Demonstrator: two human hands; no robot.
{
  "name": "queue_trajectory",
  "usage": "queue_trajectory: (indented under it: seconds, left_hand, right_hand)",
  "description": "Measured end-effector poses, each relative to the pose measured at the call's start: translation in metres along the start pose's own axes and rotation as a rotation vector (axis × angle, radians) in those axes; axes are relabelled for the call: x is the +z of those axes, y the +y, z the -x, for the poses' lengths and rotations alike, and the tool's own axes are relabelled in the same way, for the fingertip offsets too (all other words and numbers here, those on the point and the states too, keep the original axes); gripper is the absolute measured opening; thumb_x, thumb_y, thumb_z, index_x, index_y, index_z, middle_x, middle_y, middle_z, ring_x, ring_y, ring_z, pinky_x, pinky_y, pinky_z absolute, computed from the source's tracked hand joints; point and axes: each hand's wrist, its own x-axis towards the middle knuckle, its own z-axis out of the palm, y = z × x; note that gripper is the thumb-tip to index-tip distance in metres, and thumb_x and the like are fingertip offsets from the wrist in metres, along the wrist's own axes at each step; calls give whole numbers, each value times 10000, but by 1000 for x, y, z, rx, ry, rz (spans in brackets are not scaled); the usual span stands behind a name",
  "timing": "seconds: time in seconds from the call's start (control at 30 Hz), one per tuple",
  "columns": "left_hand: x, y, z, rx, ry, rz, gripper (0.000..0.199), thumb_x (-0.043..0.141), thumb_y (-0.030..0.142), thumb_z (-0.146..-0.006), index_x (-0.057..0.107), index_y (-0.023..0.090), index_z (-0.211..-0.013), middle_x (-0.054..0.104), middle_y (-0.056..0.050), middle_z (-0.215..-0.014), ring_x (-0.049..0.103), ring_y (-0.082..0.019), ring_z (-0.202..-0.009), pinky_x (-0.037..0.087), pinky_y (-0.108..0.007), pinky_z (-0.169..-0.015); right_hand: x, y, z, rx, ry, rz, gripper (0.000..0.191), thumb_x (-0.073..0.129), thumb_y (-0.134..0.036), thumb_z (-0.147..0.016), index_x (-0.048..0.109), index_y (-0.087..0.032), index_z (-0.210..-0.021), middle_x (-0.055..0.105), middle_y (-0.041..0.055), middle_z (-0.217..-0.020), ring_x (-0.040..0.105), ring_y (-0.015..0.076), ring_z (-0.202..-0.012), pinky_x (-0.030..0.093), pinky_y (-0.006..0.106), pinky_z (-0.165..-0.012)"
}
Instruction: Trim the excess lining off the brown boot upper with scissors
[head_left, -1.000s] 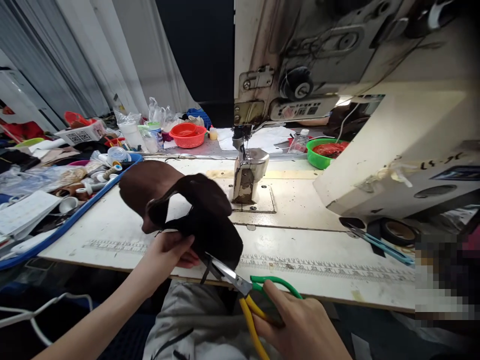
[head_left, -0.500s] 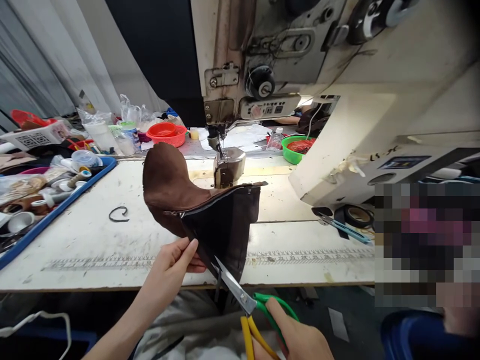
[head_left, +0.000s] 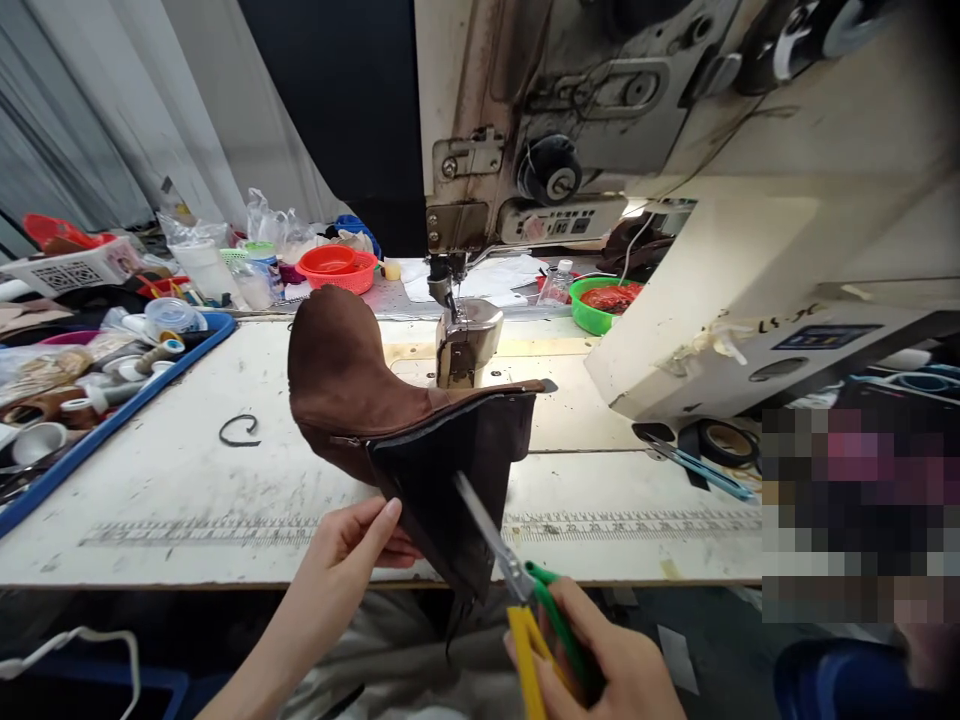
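In the head view, the left hand (head_left: 352, 545), lower centre of the frame, pinches the edge of a brown leather piece (head_left: 337, 360) whose black inside faces up at the middle of the frame. The right hand (head_left: 611, 655), lower right of centre, is clamped on scissors (head_left: 514, 575); their tip overlaps the leather piece, contact unclear. On the surface (head_left: 172, 490), left of centre, lies a curled black strip (head_left: 244, 443).
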Motion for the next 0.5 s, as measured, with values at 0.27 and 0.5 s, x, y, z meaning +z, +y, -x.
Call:
queue_trajectory:
  seconds: [0.27,0.5]
  left_hand:
    - [-4,-3,-1,70,93,53,455,679,607,-804,625,168,-909,691,-63,-912,690,-239,-857,610,-336,-795]
    - [-12,10,-10,157,323,-132,484,652,628,-818,540,171,-705,556,-4,-666,621,-176,-672,592,-275,-670]
  right_hand:
    - [36,-22,-21,-69,43,185,290,529,-371,-856,550,-212,-1097,431,-75,-459,430,153,-327,230,261,-377]
    - [41,-18,-14,-62,-41,284,426,515,-404,-895,553,-140,-1227,490,-59,-478,488,159,-341,290,260,-367]
